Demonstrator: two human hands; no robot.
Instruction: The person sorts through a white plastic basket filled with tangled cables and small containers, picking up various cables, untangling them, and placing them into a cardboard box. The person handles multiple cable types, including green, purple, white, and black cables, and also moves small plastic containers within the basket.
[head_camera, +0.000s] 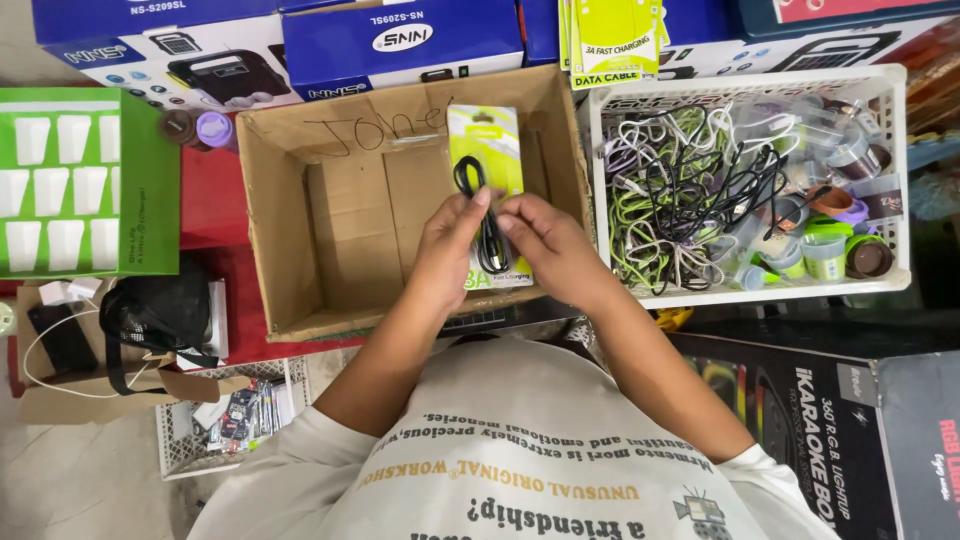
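Nearest to us, our left hand (447, 245) grips the lower edge of a green and white card pack (487, 160) from the left, fingers closed around it, while our right hand (545, 240) pinches the coiled black cable (486, 215) against the card's face with thumb and fingertips. We judge the step in hand to be seating the cable on its backing card; the next move seems to call for a steady pinch so the loops lie flat and stay centred. Both hands hover over the open cardboard box (300, 220), which looks bare inside, and the pack is held above its right half. To the right stands a white basket (745, 85) full of tangled loose cables and small tubs. Farther off lie blue boxes (400, 40) and more green packs (610, 40).
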